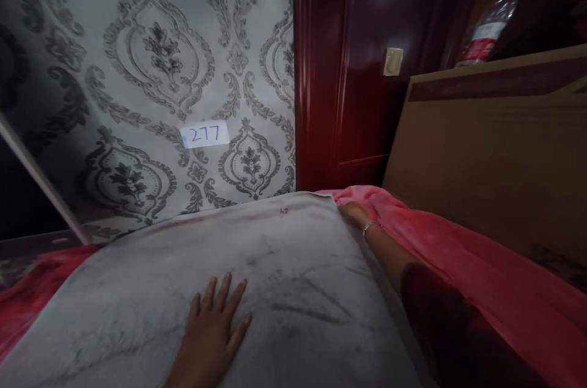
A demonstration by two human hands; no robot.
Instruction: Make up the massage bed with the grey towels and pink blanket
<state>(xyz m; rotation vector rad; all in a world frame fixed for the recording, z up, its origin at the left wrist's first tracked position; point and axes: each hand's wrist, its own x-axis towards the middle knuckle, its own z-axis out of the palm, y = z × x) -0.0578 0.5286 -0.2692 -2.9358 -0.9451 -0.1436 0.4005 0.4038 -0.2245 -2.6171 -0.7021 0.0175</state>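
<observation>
A light grey blanket (220,241) with darker smudgy creases is spread out in front of me, over a pinkish-red cover (458,235) that shows at both sides. My left hand (211,327) lies flat on the grey blanket at the lower middle, fingers spread and holding nothing. At the blanket's far right corner is my right hand (355,213), its fingers closed at the edge and partly hidden from view. A bracelet (367,228) circles my right wrist, above a dark sleeve.
Patterned wallpaper (160,58) with a paper label (205,134) reading 277 rises behind the far edge. Beside it stands a dark red wooden panel (321,70) with a switch plate (393,62). On the right, a large cardboard box (495,156) stands before a red-capped bottle (490,30).
</observation>
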